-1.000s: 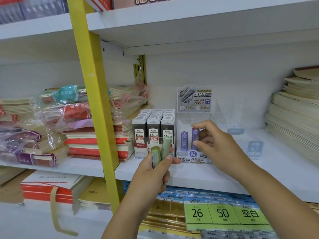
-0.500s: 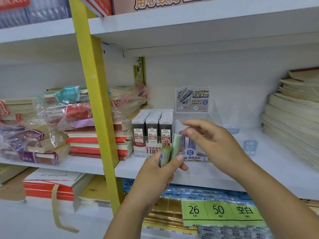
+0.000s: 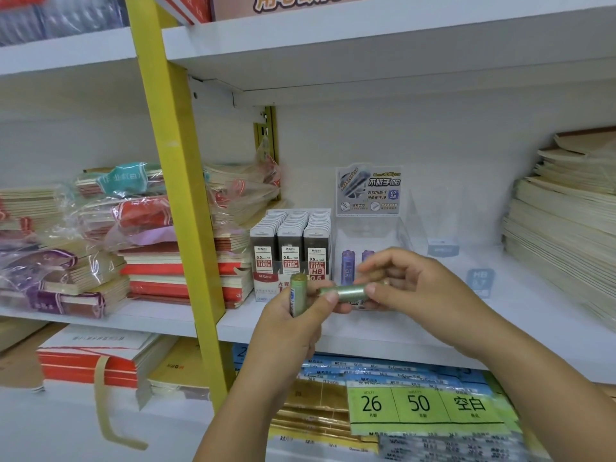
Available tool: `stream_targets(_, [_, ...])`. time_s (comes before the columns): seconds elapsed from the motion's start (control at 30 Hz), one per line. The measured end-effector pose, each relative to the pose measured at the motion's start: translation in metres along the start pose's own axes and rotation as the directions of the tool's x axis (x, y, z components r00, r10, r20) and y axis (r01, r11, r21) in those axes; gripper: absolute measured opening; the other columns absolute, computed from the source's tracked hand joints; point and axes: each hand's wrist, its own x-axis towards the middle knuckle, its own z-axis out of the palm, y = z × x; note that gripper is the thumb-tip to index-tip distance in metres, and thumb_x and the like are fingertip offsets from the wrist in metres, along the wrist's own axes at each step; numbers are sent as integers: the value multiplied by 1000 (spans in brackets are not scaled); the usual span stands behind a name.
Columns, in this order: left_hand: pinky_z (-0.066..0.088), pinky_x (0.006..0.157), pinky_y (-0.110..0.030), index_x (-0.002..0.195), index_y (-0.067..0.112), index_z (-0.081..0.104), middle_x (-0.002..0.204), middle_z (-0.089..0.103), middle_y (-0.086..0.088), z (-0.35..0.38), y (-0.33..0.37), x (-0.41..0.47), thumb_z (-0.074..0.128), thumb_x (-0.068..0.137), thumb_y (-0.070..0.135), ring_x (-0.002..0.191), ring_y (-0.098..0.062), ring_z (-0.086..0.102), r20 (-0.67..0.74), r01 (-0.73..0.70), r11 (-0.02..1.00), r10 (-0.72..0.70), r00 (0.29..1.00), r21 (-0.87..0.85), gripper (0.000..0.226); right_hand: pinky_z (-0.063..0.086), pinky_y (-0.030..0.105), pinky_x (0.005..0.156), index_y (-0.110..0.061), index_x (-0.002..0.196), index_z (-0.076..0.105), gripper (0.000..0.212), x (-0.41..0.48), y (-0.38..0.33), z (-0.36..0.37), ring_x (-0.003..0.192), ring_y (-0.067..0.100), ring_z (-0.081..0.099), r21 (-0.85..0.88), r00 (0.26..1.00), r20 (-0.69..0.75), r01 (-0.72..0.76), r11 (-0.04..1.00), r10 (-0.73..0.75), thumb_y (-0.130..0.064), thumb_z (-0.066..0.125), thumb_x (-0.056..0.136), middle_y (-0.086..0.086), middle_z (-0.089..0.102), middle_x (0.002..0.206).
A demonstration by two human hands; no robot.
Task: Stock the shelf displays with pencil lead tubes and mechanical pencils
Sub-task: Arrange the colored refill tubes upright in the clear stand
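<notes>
My left hand (image 3: 293, 325) grips an upright green lead tube (image 3: 296, 293) in front of the shelf. A second green lead tube (image 3: 348, 292) lies sideways between both hands; my right hand (image 3: 410, 285) pinches its right end, and my left thumb touches its left end. Behind my hands stands a clear display box (image 3: 370, 235) with a printed header card, holding two purple lead tubes (image 3: 347, 266). To its left sits a box of dark 0.5 HB lead cases (image 3: 290, 241) in three rows.
A yellow upright post (image 3: 176, 195) stands left of the displays. Wrapped notebook stacks (image 3: 100, 235) fill the shelf's left part, cream notebooks (image 3: 566, 228) the right. Small clear display stands (image 3: 443, 241) sit behind my right hand. Label sheets (image 3: 423, 405) lie on the shelf below.
My right hand left the purple tubes in the clear box and came to my left hand. It has taken hold of one of the two green tubes, now turned sideways.
</notes>
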Motion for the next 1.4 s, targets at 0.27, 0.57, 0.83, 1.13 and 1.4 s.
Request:
stream_targets(0.27, [35, 46, -12, 96, 34, 73, 83, 76, 1, 5, 1, 2, 65, 72, 56, 46, 3, 46, -34, -54, 994, 58, 998, 94, 34, 47, 15, 72, -42, 92, 62, 26, -7, 11, 5, 83, 1, 61, -333, 992, -25, 105, 937, -120, -24, 75, 81, -19, 66, 90])
stream_targets(0.57, [34, 44, -15, 104, 46, 73, 54, 55, 20, 6, -4, 7, 67, 87, 37, 48, -4, 38, -51, -55, 996, 59, 997, 71, 19, 55, 39, 82, -37, 92, 70, 20, -5, 13, 3, 83, 19, 65, -89, 998, 19, 66, 994, -64, -23, 76, 79, -6, 69, 87])
stream_targets(0.83, [38, 44, -14, 103, 49, 63, 82, 69, 9, 12, -2, 12, 77, 77, 52, 50, 0, 46, -31, -50, 995, 52, 998, 85, 30, 55, 30, 75, -52, 131, 45, 64, 1, 11, -6, 87, 14, 63, -37, 993, -22, 114, 993, -115, -9, 66, 88, -1, 64, 95])
stream_targets(1.13, [41, 51, -17, 109, 23, 54, 73, 67, 16, 12, -6, 13, 53, 99, 34, 56, -4, 51, -11, -66, 974, 71, 997, 217, 15, 50, 11, 77, -59, 104, 42, 57, 10, 31, -12, 88, 0, 66, -281, 849, -389, 260, 924, -357, -11, 68, 86, -23, 64, 99])
stream_targets(1.4, [50, 54, -19, 116, 28, 60, 101, 74, 12, 16, -8, 15, 53, 100, 26, 75, -7, 67, -10, -92, 970, 97, 995, 224, 18, 45, 6, 62, -61, 99, 41, 58, 15, 41, -13, 73, -3, 59, -434, 883, -333, 170, 885, -332, -16, 74, 83, -14, 58, 79])
